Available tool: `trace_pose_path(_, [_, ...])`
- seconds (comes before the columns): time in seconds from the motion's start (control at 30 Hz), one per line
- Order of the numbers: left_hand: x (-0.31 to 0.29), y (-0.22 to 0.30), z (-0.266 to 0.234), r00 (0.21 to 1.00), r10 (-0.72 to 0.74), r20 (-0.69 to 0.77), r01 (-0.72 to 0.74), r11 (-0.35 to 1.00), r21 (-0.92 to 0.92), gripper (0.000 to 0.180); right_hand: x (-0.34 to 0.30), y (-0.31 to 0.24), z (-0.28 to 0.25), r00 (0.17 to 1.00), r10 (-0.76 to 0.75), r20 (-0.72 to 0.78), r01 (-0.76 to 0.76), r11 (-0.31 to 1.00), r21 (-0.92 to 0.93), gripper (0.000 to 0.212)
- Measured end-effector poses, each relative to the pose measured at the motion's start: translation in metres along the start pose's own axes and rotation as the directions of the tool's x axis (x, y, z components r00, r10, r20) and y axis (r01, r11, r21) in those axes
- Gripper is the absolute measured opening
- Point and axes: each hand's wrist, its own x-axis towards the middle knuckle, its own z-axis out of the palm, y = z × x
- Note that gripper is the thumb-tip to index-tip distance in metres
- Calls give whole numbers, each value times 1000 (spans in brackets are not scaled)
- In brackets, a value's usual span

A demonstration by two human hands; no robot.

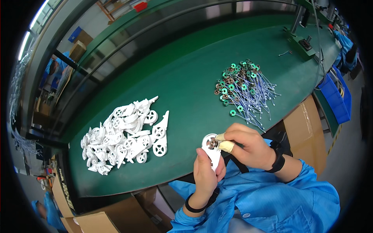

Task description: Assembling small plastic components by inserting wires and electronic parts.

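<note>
1. Worktable (186, 85): green, spanning the scene; the hands work at its near edge.
2. Pile of white parts (130, 124): heaped at left, each with a spoked ring and a tapering arm.
3. Cluster of wired parts (244, 86): far right of the hands, with green and brown round heads and pale violet leads trailing near and right.
4. Right hand (250, 145): enters from the right, back upward, with thumb and forefinger reaching left in yellow finger covers (226, 146). The fingertips meet the ring's right side; whether they pinch the insert cannot be told.
5. Left hand (205, 171): rises from the near side, thumb extended, grasping the held white part by its arm.
6. Held white part (215, 155): above the near edge, ring end pointing far, arm tapering near.
7. Round insert (213, 144): brownish, seated or resting at the ring's centre.
</note>
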Motion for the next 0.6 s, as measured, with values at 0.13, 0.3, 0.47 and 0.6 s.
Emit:
trace_pose_path(0.13, [2, -2, -1, 1000, 2, -2, -2, 999, 32, 59, 8, -6, -6, 998, -56, 15, 57, 992, -117, 20])
trace_pose_path(0.3, [-2, -15, 5, 983, 172, -65, -157, 968, 195, 56, 15, -8, 2, 979, -186, 79, 200, 946, -254, 17])
trace_pose_path(0.47, [4, -35, -2, 882, 472, 11, -408, 750, 521, 53, 7, 2, 22, 985, -167, -43, 156, 969, -193, 16])
trace_pose_path(0.6, [-2, -17, -9, 908, 416, 49, -348, 683, 642, 49, 6, 9, 34, 993, -55, -105, 47, 996, -78, 12])
